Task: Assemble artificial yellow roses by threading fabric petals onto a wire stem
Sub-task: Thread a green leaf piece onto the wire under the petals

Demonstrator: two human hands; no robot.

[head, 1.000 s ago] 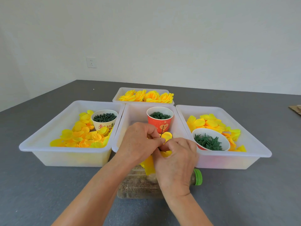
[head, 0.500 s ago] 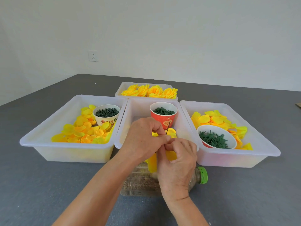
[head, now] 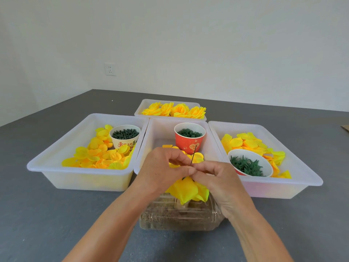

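Fingers (head: 190, 170) before red cup (head: 189, 138)

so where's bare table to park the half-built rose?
Bare grey table lies left of the forearms, in front of the left tray, and again on the right, below the right tray. Crowded: the centre, where both hands pinch the wire stem over the clear bottle.

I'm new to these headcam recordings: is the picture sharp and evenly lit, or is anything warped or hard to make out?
Head view: soft, even light, no harsh glare; wide-angle lens bows the table edge and splays the trays; wire stem is thin yet visible above the left hand and right hand; clear bottle beneath is murky, partly hidden.
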